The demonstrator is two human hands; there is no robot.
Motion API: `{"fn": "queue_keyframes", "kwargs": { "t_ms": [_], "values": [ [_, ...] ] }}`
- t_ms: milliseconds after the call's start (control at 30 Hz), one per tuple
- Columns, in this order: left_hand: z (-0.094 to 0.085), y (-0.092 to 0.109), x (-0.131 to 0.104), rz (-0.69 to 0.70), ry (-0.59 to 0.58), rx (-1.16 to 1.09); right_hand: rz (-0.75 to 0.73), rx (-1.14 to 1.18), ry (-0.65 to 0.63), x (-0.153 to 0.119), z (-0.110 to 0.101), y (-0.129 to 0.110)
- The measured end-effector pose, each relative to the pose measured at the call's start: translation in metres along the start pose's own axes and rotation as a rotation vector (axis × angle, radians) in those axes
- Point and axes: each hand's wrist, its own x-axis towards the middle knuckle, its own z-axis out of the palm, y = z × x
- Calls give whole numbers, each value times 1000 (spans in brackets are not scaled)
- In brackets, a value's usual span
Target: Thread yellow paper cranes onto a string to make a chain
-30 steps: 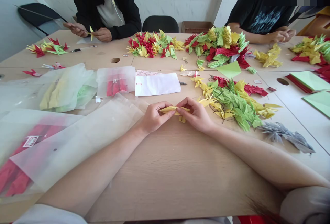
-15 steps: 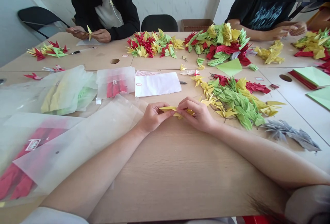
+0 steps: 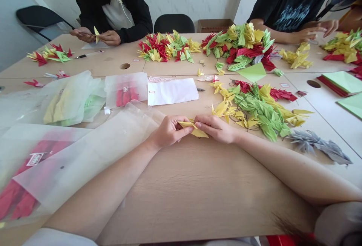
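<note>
Between my two hands is a folded yellow origami piece (image 3: 200,132), its pointed flap angled down toward the table. My left hand (image 3: 172,132) pinches its left side between thumb and fingers. On the other side, my right hand (image 3: 216,128) closes thumb against fingers at its upper edge. Just beyond my right hand lie several yellow paper cranes (image 3: 223,107) with dark thread. Beside them are bundles of green folded cranes (image 3: 258,114) and a grey bundle (image 3: 319,146).
Clear plastic sleeves (image 3: 93,155) holding red, yellow and green folded paper cover the left side. A white sheet (image 3: 174,92) lies ahead. Colourful crane heaps (image 3: 166,48) line the far side, where two people sit. Green paper squares (image 3: 343,82) are stacked at right.
The yellow piece has turned so a broad flap now shows below my fingers. My right hand has flattened its grip. At far right, a co-worker's hands have moved apart.
</note>
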Motion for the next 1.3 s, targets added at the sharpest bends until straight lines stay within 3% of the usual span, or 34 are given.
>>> {"fn": "queue_keyframes", "kwargs": {
  "t_ms": [600, 1067, 1300],
  "values": [
    [-1, 0, 2, 23, -43, -106, -4, -15, -40, 0, 0, -1],
    [-4, -5, 2, 41, -57, -32, 59, -54, -47, -1, 1, -2],
    [-4, -4, 1, 75, -53, -51, 105, 54, -55, -2, 2, -4]
  ]
}}
